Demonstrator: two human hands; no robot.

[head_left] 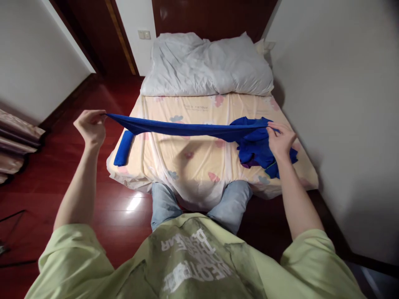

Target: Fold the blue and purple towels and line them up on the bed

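A blue cloth (187, 128) is stretched sideways in the air above the bed. Its left end is pinched by my left hand (91, 126), out beyond the bed's left edge. My right hand (281, 140) pinches the other end, in front of a crumpled blue pile of fabric (254, 149) on the right of the bed. A bit of purple shows under that pile. Near the left edge of the mattress lies a rolled or folded blue bundle (124, 148), touched by neither hand.
The bed (193, 158) has a yellow patterned sheet and a bunched white quilt (205, 66) at its head. My knees are against its front edge. A wall (343, 104) stands at the right, a curtain (17, 141) at the far left.
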